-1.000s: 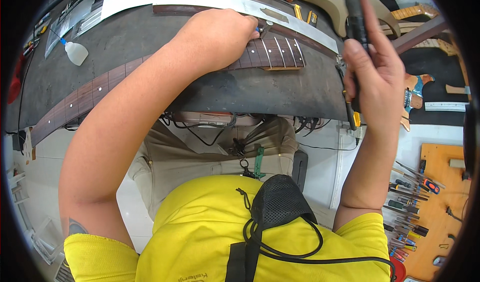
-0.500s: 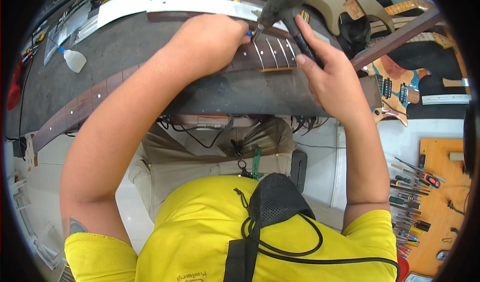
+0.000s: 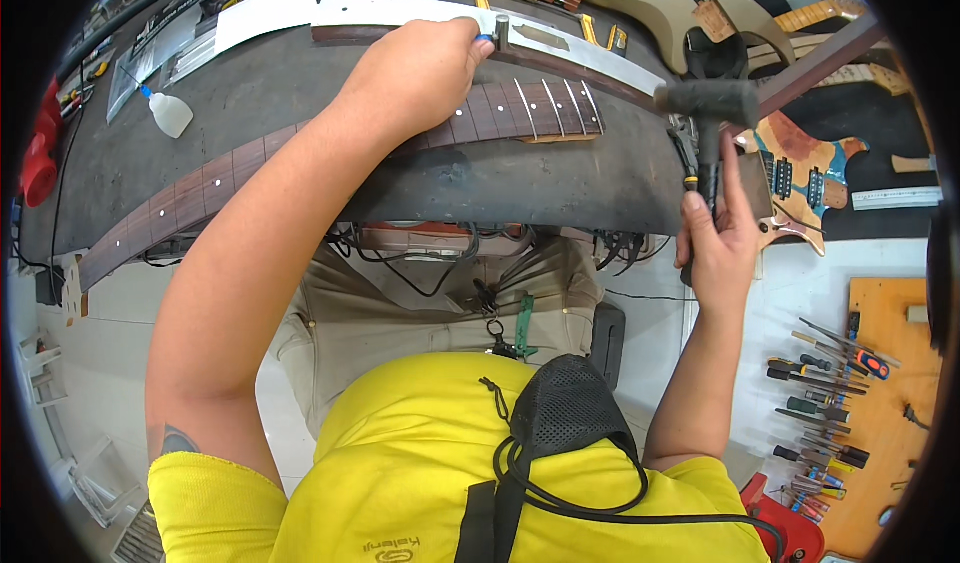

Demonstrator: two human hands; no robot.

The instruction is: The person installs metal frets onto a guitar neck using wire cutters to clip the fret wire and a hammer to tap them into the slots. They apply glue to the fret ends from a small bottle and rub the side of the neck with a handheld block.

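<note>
A guitar neck with a dark fretboard (image 3: 215, 181) and white dot inlays lies across the bench, bending from lower left to centre right. Several silvery frets (image 3: 550, 103) show near its right end. Above the neck, my left hand (image 3: 425, 68) is closed round a small tool with a metal end (image 3: 502, 33) and a bit of blue; most of it is hidden in my fingers. My right hand (image 3: 722, 248) grips the handle of a dark mallet (image 3: 708, 103), out to the right of the neck's end, its head pointing away from me.
Behind the neck runs a long white straightedge-like strip (image 3: 400, 10). A small white dropper bottle (image 3: 170, 115) lies at left. Pliers (image 3: 688, 153) lie near the mallet. Guitar bodies (image 3: 650, 8) fill the far right, and a board of files and screwdrivers (image 3: 885, 413) stands lower right.
My right hand has swung the mallet right and nearer to me, away from my left hand. My left hand has lifted the small tool off the frets toward the white strip.
</note>
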